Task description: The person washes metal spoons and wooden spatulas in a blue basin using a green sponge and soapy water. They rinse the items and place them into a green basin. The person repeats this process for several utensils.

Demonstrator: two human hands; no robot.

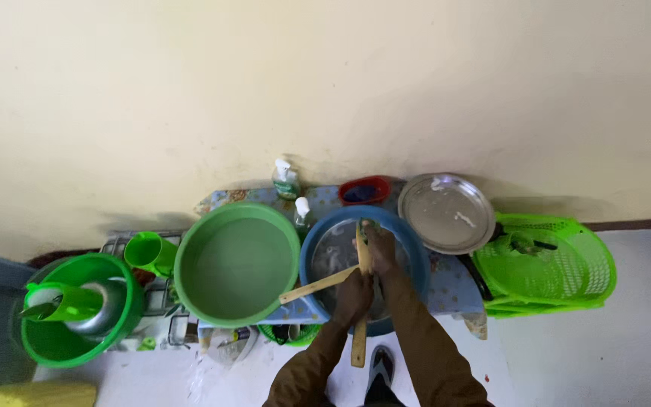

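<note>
Over the blue basin [416,252] on the counter [453,290], the left hand [353,296] is clenched around a wooden spatula [362,301] while the right hand [380,245] grips a green scrubber [365,226] against its blade. Scrubbing appears underway; rinsing in the green basin [236,261] likely follows, needing a steady lift across.

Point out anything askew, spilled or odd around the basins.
The steel tray leans tilted against the wall, soap smears on it. A wooden spoon lies slanted across the rims of the blue basin and green basin. Nothing looks broken.
</note>
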